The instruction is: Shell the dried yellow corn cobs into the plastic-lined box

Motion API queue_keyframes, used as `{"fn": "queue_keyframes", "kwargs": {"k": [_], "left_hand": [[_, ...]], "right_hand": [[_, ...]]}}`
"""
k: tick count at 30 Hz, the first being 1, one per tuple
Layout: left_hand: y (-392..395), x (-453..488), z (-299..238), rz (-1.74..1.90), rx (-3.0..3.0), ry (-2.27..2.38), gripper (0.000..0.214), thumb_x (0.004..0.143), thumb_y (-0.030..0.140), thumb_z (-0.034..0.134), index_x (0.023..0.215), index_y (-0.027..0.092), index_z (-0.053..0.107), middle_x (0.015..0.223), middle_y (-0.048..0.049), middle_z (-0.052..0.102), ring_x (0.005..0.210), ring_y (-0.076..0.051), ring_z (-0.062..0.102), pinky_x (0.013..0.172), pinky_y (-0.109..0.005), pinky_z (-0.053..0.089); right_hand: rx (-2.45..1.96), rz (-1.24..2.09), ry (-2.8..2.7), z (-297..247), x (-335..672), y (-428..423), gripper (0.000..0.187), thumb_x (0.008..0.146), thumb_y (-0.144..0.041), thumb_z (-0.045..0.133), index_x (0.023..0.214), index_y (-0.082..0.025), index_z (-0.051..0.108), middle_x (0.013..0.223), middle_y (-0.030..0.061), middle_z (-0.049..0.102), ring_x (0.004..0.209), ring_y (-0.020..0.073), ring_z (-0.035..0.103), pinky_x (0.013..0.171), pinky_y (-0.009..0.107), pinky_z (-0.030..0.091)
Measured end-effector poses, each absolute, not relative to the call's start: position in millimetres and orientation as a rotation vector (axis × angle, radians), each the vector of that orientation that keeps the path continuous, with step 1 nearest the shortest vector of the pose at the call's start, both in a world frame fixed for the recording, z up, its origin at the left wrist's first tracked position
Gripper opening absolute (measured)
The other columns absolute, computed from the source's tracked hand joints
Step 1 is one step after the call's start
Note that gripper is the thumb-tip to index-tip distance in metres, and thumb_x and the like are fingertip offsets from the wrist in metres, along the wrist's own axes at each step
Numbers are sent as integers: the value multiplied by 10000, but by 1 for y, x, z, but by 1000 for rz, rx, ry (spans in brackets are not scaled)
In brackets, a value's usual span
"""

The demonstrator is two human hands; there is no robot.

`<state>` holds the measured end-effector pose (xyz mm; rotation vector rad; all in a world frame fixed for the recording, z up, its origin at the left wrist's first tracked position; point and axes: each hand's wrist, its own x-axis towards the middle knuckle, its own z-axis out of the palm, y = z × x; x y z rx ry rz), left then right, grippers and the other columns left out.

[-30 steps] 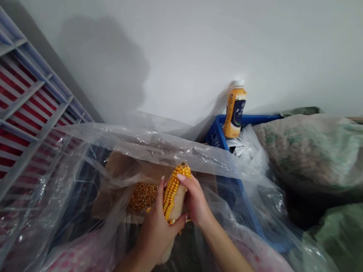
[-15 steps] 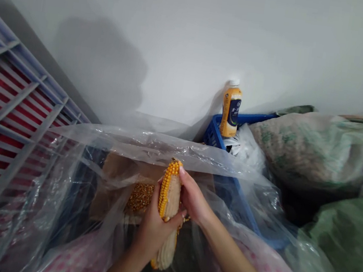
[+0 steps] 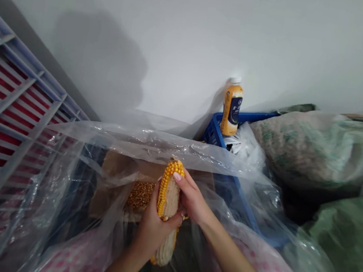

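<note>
An ear of corn [image 3: 171,202] stands nearly upright between my two hands, its front stripped to the pale cob while yellow kernels stay along the left edge and around the tip. My left hand [image 3: 156,222] is wrapped round its middle, thumb across the bare front. With fingers behind the upper right side, my right hand [image 3: 191,196] presses its thumb on the kernels just below the tip. Loose kernels [image 3: 140,195] lie in a heap beyond my left hand, inside a clear plastic sheet [image 3: 153,141] that is spread around the work.
A slatted plastic crate [image 3: 10,130] rises at the left. An orange bottle [image 3: 231,109] stands by the blue basket [image 3: 214,129] against the wall. Woven sacks [image 3: 317,150] and a green bag [image 3: 339,239] fill the right. Pink checked cloth [image 3: 267,269] shows under the plastic.
My right thumb has shifted from the tip's right edge onto the front kernels, slightly lower and to the left. My left hand keeps its hold on the ear of corn.
</note>
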<state>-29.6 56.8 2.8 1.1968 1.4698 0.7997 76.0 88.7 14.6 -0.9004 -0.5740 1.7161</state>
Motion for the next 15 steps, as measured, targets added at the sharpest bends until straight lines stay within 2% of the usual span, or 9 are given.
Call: {"fn": "queue_keyframes", "kwargs": {"k": [5, 9, 15], "left_hand": [[59, -28, 11, 825, 1148, 1454, 730, 601, 326, 662, 1273, 169, 422, 1231, -141, 592, 1123, -287, 573, 947, -431, 451], [61, -29, 13, 793, 1112, 1456, 809, 579, 362, 693, 1304, 157, 400, 1240, -158, 580, 1123, -296, 570, 958, -430, 440], [59, -31, 12, 774, 1087, 1461, 845, 591, 355, 692, 1339, 145, 362, 1293, -171, 541, 1172, -292, 537, 983, -415, 416]], "right_hand": [[-901, 1694, -681, 12, 77, 89, 423, 716, -472, 697, 1077, -275, 598, 900, -24, 620, 806, 127, 561, 753, 235, 444], [-836, 1722, -637, 9, 77, 92, 399, 765, -561, 600, 1011, -247, 608, 879, -9, 637, 795, 141, 572, 779, 267, 444], [-805, 1770, -579, 10, 79, 91, 359, 755, -484, 651, 1034, -263, 602, 867, -23, 631, 785, 134, 566, 752, 251, 432]]}}
